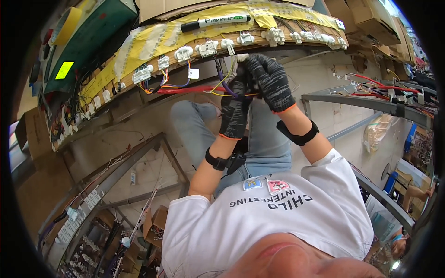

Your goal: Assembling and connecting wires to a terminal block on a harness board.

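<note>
Both my hands are in dark grey knit gloves with orange cuffs and meet just below the front edge of a wooden wiring board [172, 56]. My left hand [235, 107] is closed round a bundle of purple and yellow wires [225, 84]. Close against it on the right, my right hand [270, 82] has its fingers bent over the upper part of the same wires. A small white connector [242, 57] shows at the right fingertips; whether they touch it is hidden. White connector holders [206, 48] line the board's edge, some with coloured wires plugged in.
A black and white marker pen [215, 22] lies on the board's yellow tape. At the far left stands a green machine [88, 41] with a lit display. Metal racks with red wires [378, 88] are on the right, and another frame [123, 162] stands lower left. Cardboard boxes [371, 21] sit upper right.
</note>
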`<state>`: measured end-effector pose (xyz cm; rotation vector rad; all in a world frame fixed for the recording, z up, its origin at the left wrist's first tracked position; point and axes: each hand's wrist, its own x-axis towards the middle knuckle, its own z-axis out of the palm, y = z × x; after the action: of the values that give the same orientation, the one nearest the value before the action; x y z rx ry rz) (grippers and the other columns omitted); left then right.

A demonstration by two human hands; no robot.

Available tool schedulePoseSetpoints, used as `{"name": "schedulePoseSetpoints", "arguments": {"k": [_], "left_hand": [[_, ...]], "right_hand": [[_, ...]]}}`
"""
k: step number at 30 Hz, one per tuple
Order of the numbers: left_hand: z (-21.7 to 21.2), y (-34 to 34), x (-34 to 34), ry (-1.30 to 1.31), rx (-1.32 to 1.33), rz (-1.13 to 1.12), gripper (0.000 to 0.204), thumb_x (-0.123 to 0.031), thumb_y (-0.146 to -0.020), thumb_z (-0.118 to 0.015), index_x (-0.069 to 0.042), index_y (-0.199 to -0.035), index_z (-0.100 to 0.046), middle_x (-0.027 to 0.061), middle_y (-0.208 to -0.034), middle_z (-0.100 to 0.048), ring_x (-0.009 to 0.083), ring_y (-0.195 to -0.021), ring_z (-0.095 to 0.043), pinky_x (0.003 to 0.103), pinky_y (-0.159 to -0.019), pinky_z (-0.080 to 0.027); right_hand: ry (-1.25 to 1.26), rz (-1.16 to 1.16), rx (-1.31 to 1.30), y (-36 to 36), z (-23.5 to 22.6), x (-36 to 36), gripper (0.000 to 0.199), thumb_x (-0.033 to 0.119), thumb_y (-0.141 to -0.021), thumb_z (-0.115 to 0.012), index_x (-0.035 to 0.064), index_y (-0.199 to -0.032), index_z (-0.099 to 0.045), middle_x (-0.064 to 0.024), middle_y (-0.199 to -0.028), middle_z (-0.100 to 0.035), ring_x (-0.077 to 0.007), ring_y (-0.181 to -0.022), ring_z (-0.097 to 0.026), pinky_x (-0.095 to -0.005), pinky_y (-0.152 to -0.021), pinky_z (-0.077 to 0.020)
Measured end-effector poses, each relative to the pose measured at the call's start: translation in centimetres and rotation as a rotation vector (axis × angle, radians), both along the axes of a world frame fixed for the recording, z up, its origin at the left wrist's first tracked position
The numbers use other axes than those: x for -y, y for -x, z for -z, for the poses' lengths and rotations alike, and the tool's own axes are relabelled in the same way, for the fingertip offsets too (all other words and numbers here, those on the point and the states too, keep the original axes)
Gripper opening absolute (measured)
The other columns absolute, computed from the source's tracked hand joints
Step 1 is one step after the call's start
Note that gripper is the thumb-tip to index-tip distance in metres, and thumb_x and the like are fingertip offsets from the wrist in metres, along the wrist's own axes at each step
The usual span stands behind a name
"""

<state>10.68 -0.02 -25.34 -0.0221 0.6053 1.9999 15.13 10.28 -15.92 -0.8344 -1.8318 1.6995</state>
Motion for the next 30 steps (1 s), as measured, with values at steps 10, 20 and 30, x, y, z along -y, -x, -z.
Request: {"name": "schedulePoseSetpoints", "arguments": {"k": [10,20,30], "left_hand": [[3.4,2.5,3.8,0.266,-0.276,0.169,0.026,0.002,-0.088,-0.041,0.006,-0.112,-0.049,0.0161,-0.106,-0.06,0.026,-0.095,-0.06,0.035,-0.085,-0.05],[5.6,2.8,6.1,0.387,-0.214,0.163,0.022,-0.015,-0.091,-0.045,0.001,-0.103,-0.056,0.0118,-0.098,-0.061,0.0219,-0.086,-0.061,0.032,-0.072,-0.051],[-9.1,-4.3,-0.5,0.02,-2.379,-0.071,0.026,-0.021,-0.081,-0.051,-0.002,-0.096,-0.061,0.017,-0.096,-0.059,0.0305,-0.097,-0.055,0.046,-0.086,-0.04]], "right_hand": [[-0.134,0.22,0.04,1.0,0.6,-1.2,0.02,0.015,-0.09,-0.053,-0.0012,-0.089,-0.065,-0.0051,-0.077,-0.065,-0.0085,-0.068,-0.055,-0.024,-0.063,-0.0444],[-0.198,0.307,0.037,1.9,0.3,-1.0,0.021,0.014,-0.089,-0.052,-0.0003,-0.083,-0.066,-0.0081,-0.072,-0.066,-0.0138,-0.063,-0.058,-0.0287,-0.061,-0.0459],[-1.105,0.351,0.212,-13.6,0.1,-2.9,0.028,0.031,-0.092,-0.048,0.0054,-0.094,-0.061,-0.0127,-0.077,-0.061,-0.0325,-0.075,-0.059,-0.0411,-0.064,-0.0469]]}}
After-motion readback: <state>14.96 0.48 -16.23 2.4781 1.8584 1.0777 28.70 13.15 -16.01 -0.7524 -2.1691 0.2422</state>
